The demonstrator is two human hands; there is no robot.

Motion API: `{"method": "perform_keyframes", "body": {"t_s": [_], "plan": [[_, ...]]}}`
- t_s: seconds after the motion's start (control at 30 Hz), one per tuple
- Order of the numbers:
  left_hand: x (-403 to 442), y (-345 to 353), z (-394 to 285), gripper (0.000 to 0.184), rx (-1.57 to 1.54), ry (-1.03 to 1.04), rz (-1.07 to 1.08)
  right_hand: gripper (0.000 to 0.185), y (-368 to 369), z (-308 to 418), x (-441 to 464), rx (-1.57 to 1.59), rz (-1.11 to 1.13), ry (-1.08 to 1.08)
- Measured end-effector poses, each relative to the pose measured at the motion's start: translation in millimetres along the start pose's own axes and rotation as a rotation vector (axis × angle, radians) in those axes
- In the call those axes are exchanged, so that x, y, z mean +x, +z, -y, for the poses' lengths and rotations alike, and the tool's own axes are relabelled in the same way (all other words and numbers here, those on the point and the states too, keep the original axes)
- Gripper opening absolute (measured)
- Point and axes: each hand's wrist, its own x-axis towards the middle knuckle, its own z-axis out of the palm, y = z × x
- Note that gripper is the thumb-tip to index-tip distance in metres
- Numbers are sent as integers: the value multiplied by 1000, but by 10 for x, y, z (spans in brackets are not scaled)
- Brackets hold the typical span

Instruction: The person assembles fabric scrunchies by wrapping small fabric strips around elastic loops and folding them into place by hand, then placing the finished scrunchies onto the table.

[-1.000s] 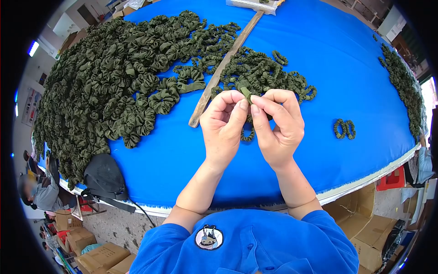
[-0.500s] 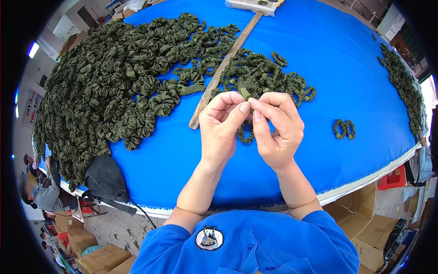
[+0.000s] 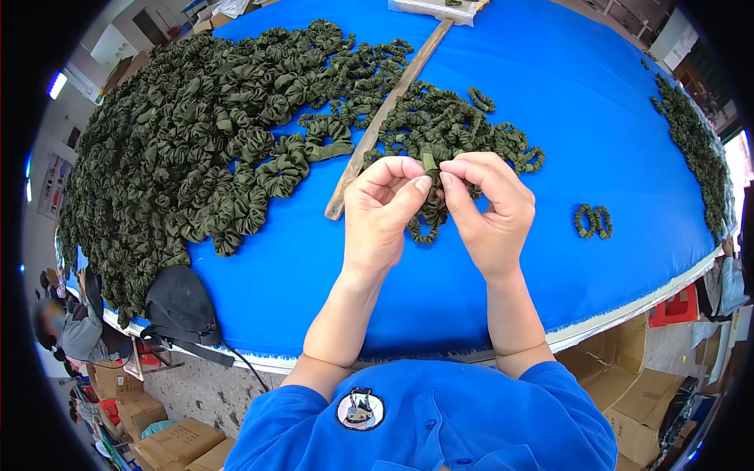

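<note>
Between my two hands is a dark green scrunchie [image 3: 430,162], its flat band section showing above the fingertips. My left hand [image 3: 385,206] pinches it from the left with thumb and forefinger. From the right, my right hand [image 3: 488,206] grips it with thumb and fingertips. The lower part of the scrunchie is hard to tell from the pile of small green scrunchies [image 3: 440,118] just behind. Off to the right, two small scrunchies [image 3: 592,221] lie side by side on the blue cloth [image 3: 503,314].
A large heap of fuller scrunchies [image 3: 188,133] covers the left side. A wooden strip [image 3: 390,118] lies between the piles. More scrunchies [image 3: 691,149] line the far right edge. A black bag [image 3: 182,306] rests at the near left edge, with a seated person [image 3: 82,334] beyond.
My right hand has shifted slightly right, widening the gap between my fingertips. More of the scrunchie's flat section shows, and it stands more upright.
</note>
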Motion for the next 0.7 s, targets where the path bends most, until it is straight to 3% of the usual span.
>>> {"method": "perform_keyframes", "body": {"t_s": [0.7], "plan": [[-33,57,-34,10,146,33,6,19,-31,-64,69,-218,41,-285]]}}
